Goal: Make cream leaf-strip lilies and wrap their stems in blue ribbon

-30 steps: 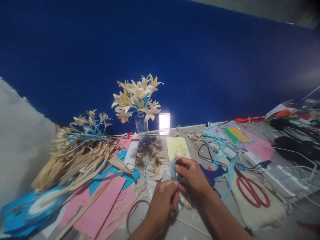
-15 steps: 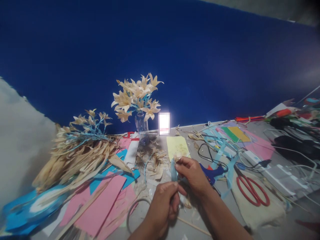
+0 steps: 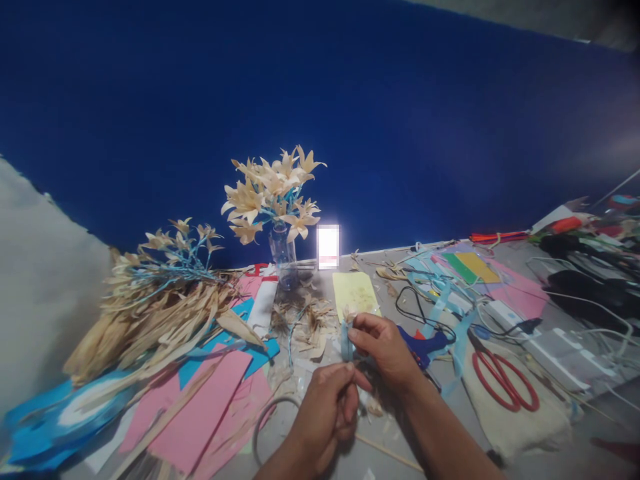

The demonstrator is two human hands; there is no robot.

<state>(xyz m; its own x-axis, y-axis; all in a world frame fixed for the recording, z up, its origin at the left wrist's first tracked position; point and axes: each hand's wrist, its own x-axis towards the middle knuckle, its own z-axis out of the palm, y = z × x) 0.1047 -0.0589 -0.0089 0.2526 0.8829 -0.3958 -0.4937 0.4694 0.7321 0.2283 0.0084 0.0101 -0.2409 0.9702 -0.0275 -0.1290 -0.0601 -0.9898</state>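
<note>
Near the middle of the table, my right hand (image 3: pixel 383 347) pinches the top of a light blue strip (image 3: pixel 345 341), with a small pale husk piece (image 3: pixel 349 316) at its fingertips. Just below and to the left, my left hand (image 3: pixel 333 407) has its thumb and index finger pressed together at the strip's lower end; its other fingers are curled. Beyond my hands lies a yellow paper (image 3: pixel 357 292). Behind it to the left, a clear glass vase (image 3: pixel 284 257) holds pale husk flowers (image 3: pixel 275 183) on blue stems.
Dried husks (image 3: pixel 165 313) and blue-stemmed flowers lie left, above pink paper (image 3: pixel 205 413) and blue paper (image 3: pixel 230 333). On the right are a blue glue gun (image 3: pixel 427 343), red-handled scissors (image 3: pixel 505 381) on a cloth (image 3: pixel 530 427), a white power strip (image 3: pixel 555 353) and cables.
My right hand and the top of the blue strip have shifted very slightly to the left. My left hand stays nearly in place.
</note>
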